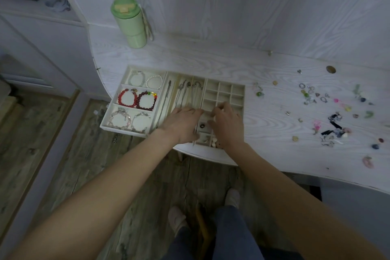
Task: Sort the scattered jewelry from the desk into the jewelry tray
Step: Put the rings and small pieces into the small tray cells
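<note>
Right now both hands are down in the jewelry tray [238,91], over the near cells of its small-compartment grid. The left hand [182,121] lies flat with fingers [195,112] stretched toward the divider beside the necklace slots, released and holding nothing I can make out. The right hand [226,123] has its fingers [219,107] curled downward into a cell; whether they pinch a small piece is hidden by the hand itself, so I cannot tell.

Between the two sets of fingers a dark ring [202,126] sits in a cell, and a few pale beads [214,142] lie in the cell nearest the wrists. Left of the left fingers, bracelets [137,99] fill the wide compartments.

The step looks like settling a small item into a grid cell. Well to the right of the right fingers, the scattered jewelry [316,99] is spread on the counter [274,154]: rings, beads, pink and dark bits. The next move probably calls for a reach rightward and a fine pinch on one tiny piece.
</note>
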The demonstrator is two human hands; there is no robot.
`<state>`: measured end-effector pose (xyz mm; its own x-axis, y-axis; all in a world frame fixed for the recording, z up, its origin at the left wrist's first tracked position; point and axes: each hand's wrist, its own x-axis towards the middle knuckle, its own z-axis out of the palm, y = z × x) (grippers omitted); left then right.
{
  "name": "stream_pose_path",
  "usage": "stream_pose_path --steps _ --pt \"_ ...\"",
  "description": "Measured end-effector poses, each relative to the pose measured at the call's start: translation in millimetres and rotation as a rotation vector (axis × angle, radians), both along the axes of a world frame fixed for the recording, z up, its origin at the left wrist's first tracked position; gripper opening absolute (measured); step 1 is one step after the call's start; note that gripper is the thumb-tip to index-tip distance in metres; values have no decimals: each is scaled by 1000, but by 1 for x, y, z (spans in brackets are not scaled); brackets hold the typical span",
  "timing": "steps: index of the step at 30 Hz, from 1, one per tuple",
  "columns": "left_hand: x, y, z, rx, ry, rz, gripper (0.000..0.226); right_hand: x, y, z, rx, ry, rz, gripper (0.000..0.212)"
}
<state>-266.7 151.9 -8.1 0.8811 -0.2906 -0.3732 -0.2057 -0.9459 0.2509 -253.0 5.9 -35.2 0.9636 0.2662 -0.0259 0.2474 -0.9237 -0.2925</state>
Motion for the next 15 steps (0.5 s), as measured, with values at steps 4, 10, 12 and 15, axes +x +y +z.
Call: stream_pose_path --steps 4,10,12,15 --pt "15 -25 5 -43 -94 27 45 19 -33 14 154 96 -106 22" --pt "67 -85 17 -145 -173 95 30 67 -97 29 258 214 -161 26" --pt "85 -102 16 -186 -157 125 26 83 -117 24 250 223 -192 29" --pt "112 -133 8 -198 -119 215 25 109 -147 15 204 249 -190 32"
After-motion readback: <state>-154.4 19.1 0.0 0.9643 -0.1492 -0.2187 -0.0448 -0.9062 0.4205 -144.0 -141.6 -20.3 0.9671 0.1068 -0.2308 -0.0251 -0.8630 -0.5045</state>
